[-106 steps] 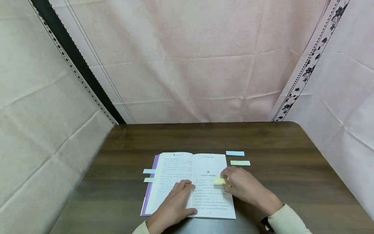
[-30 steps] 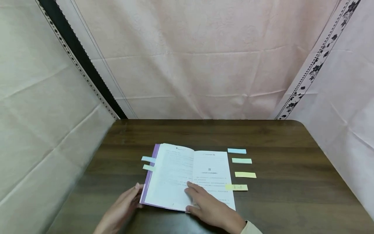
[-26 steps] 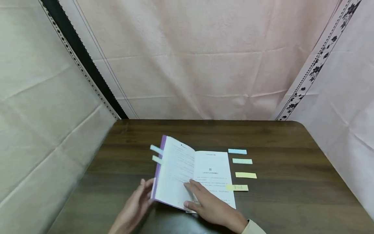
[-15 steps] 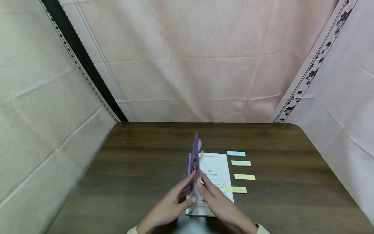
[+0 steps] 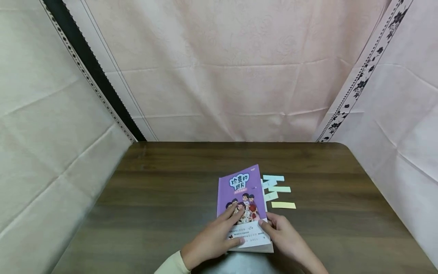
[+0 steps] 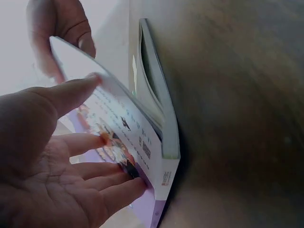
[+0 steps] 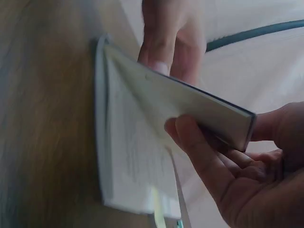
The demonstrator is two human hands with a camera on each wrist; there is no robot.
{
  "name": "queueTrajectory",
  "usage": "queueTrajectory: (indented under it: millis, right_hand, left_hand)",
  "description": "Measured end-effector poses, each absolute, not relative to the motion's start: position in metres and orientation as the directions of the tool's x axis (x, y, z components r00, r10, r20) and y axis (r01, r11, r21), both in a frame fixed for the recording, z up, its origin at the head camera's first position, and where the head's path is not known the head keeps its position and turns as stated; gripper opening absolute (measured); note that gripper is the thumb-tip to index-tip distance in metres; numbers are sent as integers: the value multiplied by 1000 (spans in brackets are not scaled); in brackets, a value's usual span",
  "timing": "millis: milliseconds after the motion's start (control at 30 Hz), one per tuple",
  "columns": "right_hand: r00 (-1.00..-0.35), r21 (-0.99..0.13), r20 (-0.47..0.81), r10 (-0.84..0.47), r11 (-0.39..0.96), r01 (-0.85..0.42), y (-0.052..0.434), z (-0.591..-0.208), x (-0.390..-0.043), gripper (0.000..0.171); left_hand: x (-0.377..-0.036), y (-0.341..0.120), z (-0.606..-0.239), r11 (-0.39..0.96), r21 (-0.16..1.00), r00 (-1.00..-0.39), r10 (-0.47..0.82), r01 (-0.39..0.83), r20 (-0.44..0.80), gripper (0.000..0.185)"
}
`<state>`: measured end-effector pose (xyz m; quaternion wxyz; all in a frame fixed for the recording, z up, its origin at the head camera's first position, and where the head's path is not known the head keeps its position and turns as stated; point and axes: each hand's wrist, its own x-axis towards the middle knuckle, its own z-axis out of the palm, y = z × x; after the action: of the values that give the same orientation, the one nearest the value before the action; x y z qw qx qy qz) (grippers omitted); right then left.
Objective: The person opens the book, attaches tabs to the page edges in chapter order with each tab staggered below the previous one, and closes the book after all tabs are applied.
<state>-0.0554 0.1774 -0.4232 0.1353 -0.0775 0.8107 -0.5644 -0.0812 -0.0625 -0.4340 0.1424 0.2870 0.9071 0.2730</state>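
A purple picture-covered book (image 5: 239, 184) is partly closed, its front cover slanting above the pages. My left hand (image 5: 213, 238) lies on the cover with fairly straight fingers. At the lower right edge, my right hand (image 5: 287, 238) pinches the cover, thumb outside and fingers underneath, as the right wrist view shows. A blue sticky tab (image 5: 269, 184) and a green sticky tab (image 5: 271, 196) jut from the book's right side. A yellow tab (image 7: 156, 206) sticks out from the pages in the right wrist view; in the head view it is hidden.
Right of the book, a light blue tab strip (image 5: 273, 177), a pale green strip (image 5: 281, 189) and a yellow strip (image 5: 283, 205) lie on the brown wooden table (image 5: 171, 182). Pale cloth (image 5: 219, 76) hangs behind the table and along both sides.
The book's left half has swung up and over to the right, so its front cover now faces up. My left hand has moved onto the cover; my right hand has shifted to its right edge.
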Motion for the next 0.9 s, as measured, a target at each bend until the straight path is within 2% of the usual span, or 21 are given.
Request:
queueTrajectory:
  millis: [167, 300, 400, 633, 900]
  right_hand:
    - [-964, -861, -220, -149, 495, 120, 182, -434, -52, 26]
    - [-947, -784, -315, -70, 582, 217, 182, -441, -50, 21]
    - [-930, -718, -364, -46, 651, 249, 183, -446, -49, 24]
    - [-922, -599, -384, -59, 776, 200, 187, -449, -51, 34]
    - [-931, -493, -363, -34, 855, 161, 192, -448, -55, 35]
  left_hand:
    - [-81, -54, -435, 740, 508, -794, 585, 440, -165, 84]
    - [-79, -50, -437, 762, 476, -796, 576, 440, -186, 83]
    - [-76, -49, -439, 767, 469, -801, 569, 437, -184, 82]
    - [-73, -44, -440, 764, 458, -810, 569, 455, -144, 78]
    - [-78, -39, -437, 775, 407, -808, 574, 484, -132, 75]
